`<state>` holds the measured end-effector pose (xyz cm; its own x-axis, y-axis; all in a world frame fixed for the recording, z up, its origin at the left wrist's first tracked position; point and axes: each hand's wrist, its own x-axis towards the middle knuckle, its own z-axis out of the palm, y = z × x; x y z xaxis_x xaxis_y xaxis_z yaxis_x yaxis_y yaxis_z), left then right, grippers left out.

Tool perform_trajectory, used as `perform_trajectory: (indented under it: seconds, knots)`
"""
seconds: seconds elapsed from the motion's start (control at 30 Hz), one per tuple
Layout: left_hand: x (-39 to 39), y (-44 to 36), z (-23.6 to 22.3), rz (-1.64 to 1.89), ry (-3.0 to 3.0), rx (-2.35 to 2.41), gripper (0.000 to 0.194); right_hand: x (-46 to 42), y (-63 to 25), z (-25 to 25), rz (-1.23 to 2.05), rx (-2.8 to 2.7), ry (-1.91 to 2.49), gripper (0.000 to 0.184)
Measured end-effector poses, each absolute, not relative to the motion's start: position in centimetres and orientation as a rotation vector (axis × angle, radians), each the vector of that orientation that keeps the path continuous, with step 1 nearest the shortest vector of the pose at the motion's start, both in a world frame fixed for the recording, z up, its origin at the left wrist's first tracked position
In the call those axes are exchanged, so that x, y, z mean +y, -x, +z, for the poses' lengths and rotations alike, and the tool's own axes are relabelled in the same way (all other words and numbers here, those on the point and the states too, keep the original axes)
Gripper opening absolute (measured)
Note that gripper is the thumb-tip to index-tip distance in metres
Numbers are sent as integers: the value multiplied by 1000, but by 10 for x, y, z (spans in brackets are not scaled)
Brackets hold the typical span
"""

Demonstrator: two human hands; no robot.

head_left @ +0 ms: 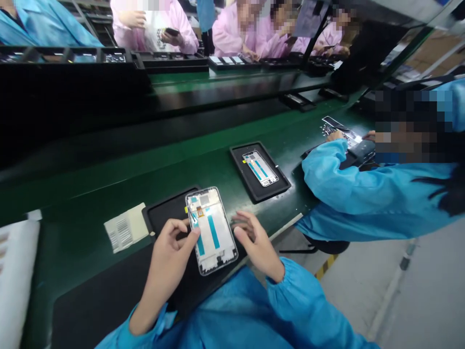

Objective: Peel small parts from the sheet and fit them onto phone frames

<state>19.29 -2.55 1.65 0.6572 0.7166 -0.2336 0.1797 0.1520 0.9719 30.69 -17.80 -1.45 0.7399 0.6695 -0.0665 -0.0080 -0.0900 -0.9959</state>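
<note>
under inspection: one phone frame [221,247], inner face up, with blue strips [213,231] running lengthwise, a yellow tab [186,210] at the left edge and a small flex connector [200,212] toward the far end. located over the right part of a black tray [148,215], at the near edge of the green surface [203,167]. not possible to tell whether resting on the tray or raised off it.

left hand [172,245]: partly closed, thumb laid over the left long edge, fingers curled beside it; taken as a light pinch on the frame, with any hold from behind hidden. right hand [257,242]: half curled, thumb and fingers parted at the right long edge, no grip evident; not possible to confirm contact.

handling, by judgement: light, thin and fairly stiff, though liable to bend under pressure at the middle. probably smooth and somewhat slippery at the rim. fragile at connector and tab, both easy to snag or crease. best taken by the two long edges, clear of strips and exposed parts, without squeezing or pressing on the face.

also noted: barcoded card [127,227] just left of the tray; second frame [268,169] inside a second tray [251,183], farther off to the right.
</note>
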Motion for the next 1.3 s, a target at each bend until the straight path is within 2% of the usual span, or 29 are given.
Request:
perform_trajectory:
  seconds: [0.1,0.2,0.3,0.4,0.6,0.9,1.1,1.3]
  knots:
    - [-36,-205,24,521,-1399,747,42,-178,-298,-1,767,-527,1384,53]
    - [-41,-209,15,471,-1530,673,34,-184,-330,4,530,-455,1467,49]
    - [-34,-204,-4,416,-1839,650,31,-199,-408,-1,183,-375,1664,55]
    - [-24,-198,-18,361,-2062,599,30,-215,-497,-13,34,-258,1744,57]
    - [-22,-195,-24,290,-2216,535,27,-221,-590,-49,-102,-66,1937,36]
    - [-21,-194,-32,304,-2294,490,27,-217,-617,-88,-347,-121,2177,31]
    - [-20,-192,-40,246,-2331,469,29,-212,-613,-92,-518,-314,2217,27]
    - [-17,-191,-44,254,-2371,438,31,-215,-613,-89,-732,-296,2143,34]
